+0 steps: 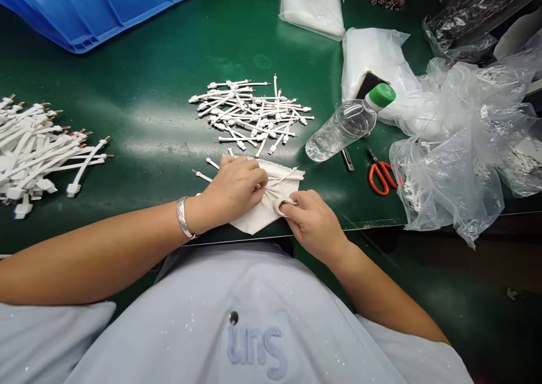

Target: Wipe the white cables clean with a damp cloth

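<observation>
A white cloth (258, 220) lies creased at the table's near edge, between my hands. My left hand (237, 183) is closed on the cloth's upper left part, fingertips pinched near its middle. A thin white cable piece (288, 177) lies across the cloth, its lower end close to my left fingertips. My right hand (315, 220) is closed round a bunched fold at the cloth's right side. Just beyond the cloth spreads a loose pile of short white cables (254, 113) with reddish ends. A few single cables (203, 175) stick out beside my left hand.
A larger cable pile (34, 152) lies at far left, below a blue bin (105, 5). To the right are a green-capped bottle (342, 127), red-handled scissors (383, 178), a small metal tool (348, 160), clear plastic bags (453, 169) and white packets (313, 5).
</observation>
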Action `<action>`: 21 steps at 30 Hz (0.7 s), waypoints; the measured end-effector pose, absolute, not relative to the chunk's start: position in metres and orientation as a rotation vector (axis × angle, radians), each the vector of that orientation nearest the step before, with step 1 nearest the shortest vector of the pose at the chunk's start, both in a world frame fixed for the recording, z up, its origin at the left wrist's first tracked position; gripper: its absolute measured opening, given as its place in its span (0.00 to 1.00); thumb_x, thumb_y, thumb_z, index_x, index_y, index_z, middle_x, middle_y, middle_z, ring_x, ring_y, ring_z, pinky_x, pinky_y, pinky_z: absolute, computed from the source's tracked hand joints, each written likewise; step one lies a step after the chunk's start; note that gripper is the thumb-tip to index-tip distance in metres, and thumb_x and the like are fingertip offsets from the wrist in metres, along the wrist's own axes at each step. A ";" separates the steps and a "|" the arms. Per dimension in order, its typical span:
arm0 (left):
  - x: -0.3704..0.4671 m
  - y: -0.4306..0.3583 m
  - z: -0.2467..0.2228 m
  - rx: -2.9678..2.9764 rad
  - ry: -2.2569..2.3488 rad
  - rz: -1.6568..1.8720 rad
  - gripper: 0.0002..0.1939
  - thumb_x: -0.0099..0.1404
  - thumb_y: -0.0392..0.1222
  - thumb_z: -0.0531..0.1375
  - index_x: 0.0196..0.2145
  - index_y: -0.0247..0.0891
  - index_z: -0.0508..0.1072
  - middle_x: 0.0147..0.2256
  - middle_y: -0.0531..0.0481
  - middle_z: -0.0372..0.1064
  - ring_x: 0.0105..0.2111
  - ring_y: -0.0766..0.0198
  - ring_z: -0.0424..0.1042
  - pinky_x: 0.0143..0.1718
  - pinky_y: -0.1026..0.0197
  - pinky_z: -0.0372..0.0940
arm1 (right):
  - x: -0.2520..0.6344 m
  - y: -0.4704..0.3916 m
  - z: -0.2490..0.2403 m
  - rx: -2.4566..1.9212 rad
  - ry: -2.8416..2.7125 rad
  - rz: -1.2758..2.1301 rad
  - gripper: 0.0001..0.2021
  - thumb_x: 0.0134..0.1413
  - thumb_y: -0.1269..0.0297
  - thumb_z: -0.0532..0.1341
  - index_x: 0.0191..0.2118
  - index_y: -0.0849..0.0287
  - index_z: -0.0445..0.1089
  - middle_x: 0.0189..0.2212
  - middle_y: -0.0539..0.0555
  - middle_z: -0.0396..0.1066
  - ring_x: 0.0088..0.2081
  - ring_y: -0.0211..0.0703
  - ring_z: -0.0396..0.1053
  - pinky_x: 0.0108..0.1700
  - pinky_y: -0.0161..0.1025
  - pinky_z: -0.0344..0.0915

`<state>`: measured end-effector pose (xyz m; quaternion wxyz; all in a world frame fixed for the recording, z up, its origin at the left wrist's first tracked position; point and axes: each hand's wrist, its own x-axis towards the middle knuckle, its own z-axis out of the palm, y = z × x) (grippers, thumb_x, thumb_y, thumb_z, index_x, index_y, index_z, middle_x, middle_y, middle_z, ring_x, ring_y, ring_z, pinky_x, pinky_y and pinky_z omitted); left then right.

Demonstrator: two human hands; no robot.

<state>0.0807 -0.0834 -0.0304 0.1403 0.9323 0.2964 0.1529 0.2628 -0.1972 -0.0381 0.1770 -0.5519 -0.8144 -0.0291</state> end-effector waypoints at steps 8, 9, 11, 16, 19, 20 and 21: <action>0.068 -0.086 -0.011 2.370 0.757 0.610 0.05 0.64 0.35 0.54 0.32 0.37 0.70 0.30 0.53 0.72 0.31 0.65 0.68 0.38 0.60 0.57 | 0.261 -0.202 -0.040 -1.514 -2.252 -0.193 0.10 0.58 0.76 0.55 0.34 0.58 0.73 0.29 0.54 0.68 0.31 0.40 0.56 0.33 0.35 0.56; 0.066 -0.086 -0.009 2.317 0.734 0.549 0.06 0.64 0.35 0.55 0.32 0.37 0.71 0.29 0.54 0.72 0.30 0.66 0.68 0.36 0.62 0.58 | 0.261 -0.205 -0.040 -1.457 -2.237 -0.202 0.08 0.58 0.74 0.57 0.32 0.59 0.72 0.27 0.53 0.67 0.30 0.39 0.56 0.33 0.35 0.56; 0.062 -0.085 -0.009 2.322 0.672 0.380 0.07 0.62 0.34 0.55 0.30 0.37 0.73 0.28 0.54 0.73 0.28 0.67 0.68 0.34 0.63 0.58 | 0.262 -0.211 -0.038 -1.343 -2.178 -0.197 0.07 0.57 0.66 0.61 0.29 0.60 0.71 0.23 0.52 0.64 0.28 0.38 0.55 0.31 0.35 0.56; 0.058 -0.082 -0.015 2.647 0.666 0.243 0.08 0.63 0.36 0.57 0.32 0.38 0.77 0.31 0.49 0.74 0.32 0.61 0.69 0.33 0.61 0.53 | 0.258 -0.215 -0.036 -1.410 -2.002 -0.215 0.04 0.57 0.68 0.61 0.31 0.61 0.70 0.24 0.53 0.65 0.28 0.38 0.58 0.31 0.35 0.57; 0.055 -0.083 -0.015 2.710 0.687 0.277 0.08 0.64 0.38 0.58 0.33 0.38 0.77 0.30 0.48 0.72 0.32 0.60 0.68 0.31 0.60 0.51 | 0.253 -0.206 -0.037 -1.517 -2.051 -0.214 0.07 0.58 0.74 0.58 0.30 0.60 0.70 0.24 0.52 0.64 0.29 0.38 0.58 0.31 0.35 0.55; 0.054 -0.083 -0.015 2.717 0.671 0.280 0.08 0.64 0.39 0.58 0.32 0.38 0.77 0.30 0.48 0.72 0.32 0.60 0.68 0.31 0.60 0.51 | 0.252 -0.202 -0.037 -1.519 -2.104 -0.202 0.09 0.59 0.74 0.56 0.30 0.59 0.71 0.24 0.52 0.63 0.29 0.38 0.57 0.31 0.35 0.54; 0.053 -0.083 -0.016 2.723 0.651 0.282 0.08 0.64 0.39 0.58 0.32 0.38 0.78 0.30 0.48 0.72 0.31 0.61 0.68 0.31 0.60 0.52 | 0.251 -0.198 -0.037 -1.507 -2.169 -0.192 0.10 0.60 0.74 0.55 0.31 0.59 0.71 0.24 0.52 0.63 0.29 0.38 0.57 0.31 0.35 0.53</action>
